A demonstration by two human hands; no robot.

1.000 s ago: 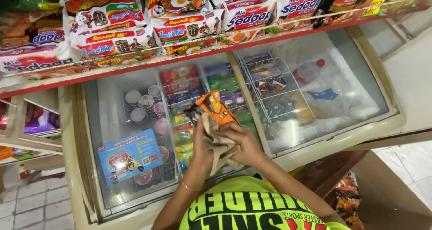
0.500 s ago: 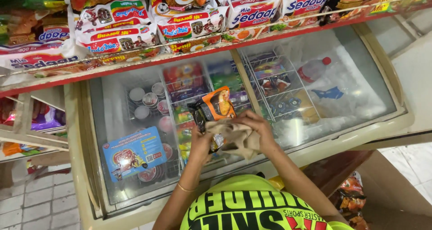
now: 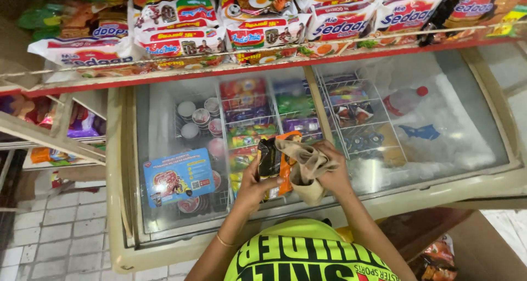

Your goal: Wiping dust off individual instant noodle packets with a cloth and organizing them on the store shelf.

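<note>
The orange and black snack packet (image 3: 273,163) is held upright over the glass lid of the chest freezer (image 3: 164,149), its long axis running roughly up and down, tilted slightly away from the person. The left hand (image 3: 253,186) is clenched round the packet's lower left side, thumb across the dark face. Touching it on the right, a beige cloth (image 3: 306,168) drapes over the packet's top edge and hangs down; the right hand (image 3: 334,174) grips that cloth in a bunch, pressed against the packet's right side. So the packet lies between both hands, with the left one carrying it and the right one meeting it only through the cloth.

Compared with half a second ago, the cloth has moved up from the packet's lower part to cover its top corner, and both hands sit a little lower over the freezer.

Under the glass lie wire baskets of ice-cream cups (image 3: 198,116) and a red-capped bottle (image 3: 403,99). Noodle packs (image 3: 263,31) fill the shelf above.
</note>
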